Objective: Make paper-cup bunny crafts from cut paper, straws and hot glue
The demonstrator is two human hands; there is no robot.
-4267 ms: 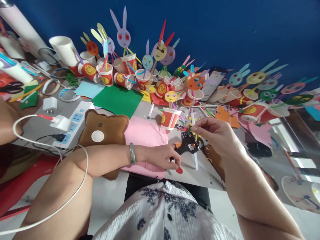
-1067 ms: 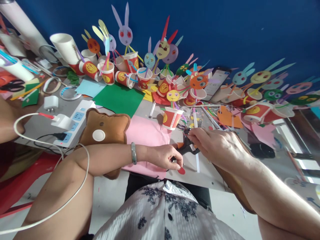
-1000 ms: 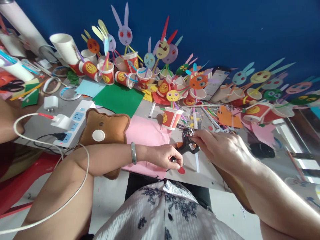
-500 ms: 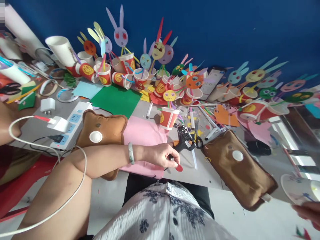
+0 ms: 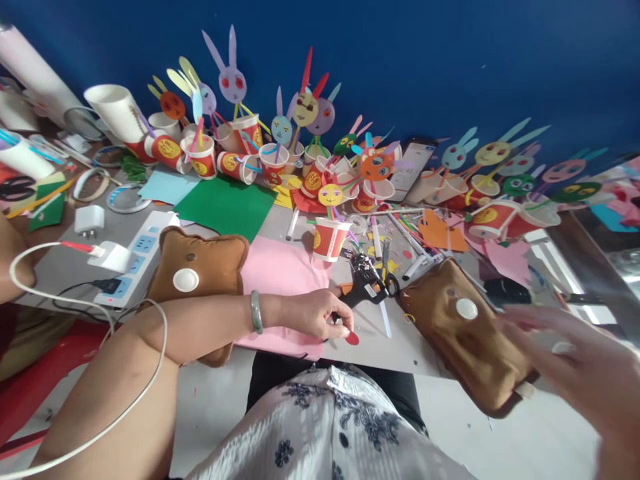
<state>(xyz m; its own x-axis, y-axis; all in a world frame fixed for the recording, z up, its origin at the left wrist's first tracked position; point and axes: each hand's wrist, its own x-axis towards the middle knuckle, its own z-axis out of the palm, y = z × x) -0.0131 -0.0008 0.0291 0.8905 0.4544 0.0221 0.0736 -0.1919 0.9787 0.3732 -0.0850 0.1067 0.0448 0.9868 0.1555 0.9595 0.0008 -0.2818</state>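
1. Left hand (image 5: 323,317): I find it low over the table (image 5: 413,350), near the middle of the near edge. Its fingers are curled, the tips touching the red disc (image 5: 353,338). I cannot tell whether they pinch the disc or only rest on it.

2. Right hand (image 5: 575,360): raised beyond the right pouch (image 5: 450,340), towards the table's right end. It is blurred; I cannot tell whether it is empty.

3. Red disc: by the near edge, apart from every cup and face. The glue gun (image 5: 367,287) lies just beyond it, its dark handle running towards the left hand; I cannot confirm a hold on that.

4. Also noted: scissors (image 5: 393,283) beside the glue gun, a clear stick (image 5: 385,319) nearer the edge, and a pink sheet (image 5: 275,267) under the left wrist.

5. Completed, in my judgement: many paper faces with eyes and ears, on coloured stems in cups along the far edge. The yellow face (image 5: 331,195) stands nearer, in its upright cup (image 5: 330,239).

6. Outstanding, in my judgement: the disc is plain and unattached. The green sheet (image 5: 225,207) and orange paper (image 5: 443,232) lie loose.
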